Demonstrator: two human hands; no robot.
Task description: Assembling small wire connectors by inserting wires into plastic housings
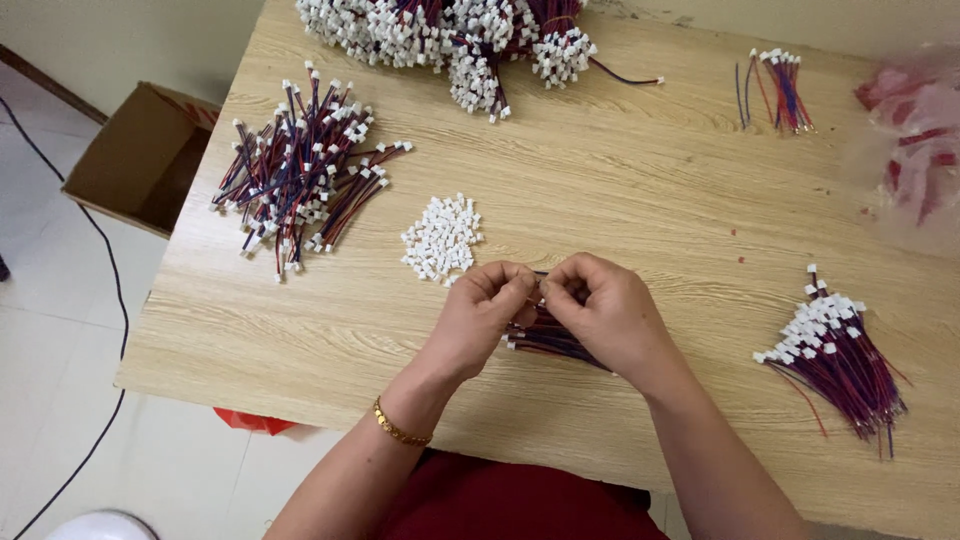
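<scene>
Left hand [478, 318] and right hand [600, 312] meeting at mid-tabletop [640, 200], fingertips pinched together over something tiny, hidden between them. Under both hands, a small bundle of red-and-blue wires [545, 340], long axis running left to right, slightly down toward the right, nearer the right palm. Just up-left of the left fingers, a heap of loose white connector housings [441, 238]. Farther left, a pile of finished leads [300, 175]; far right, a fanned bunch of leads [835, 350], well apart.
</scene>
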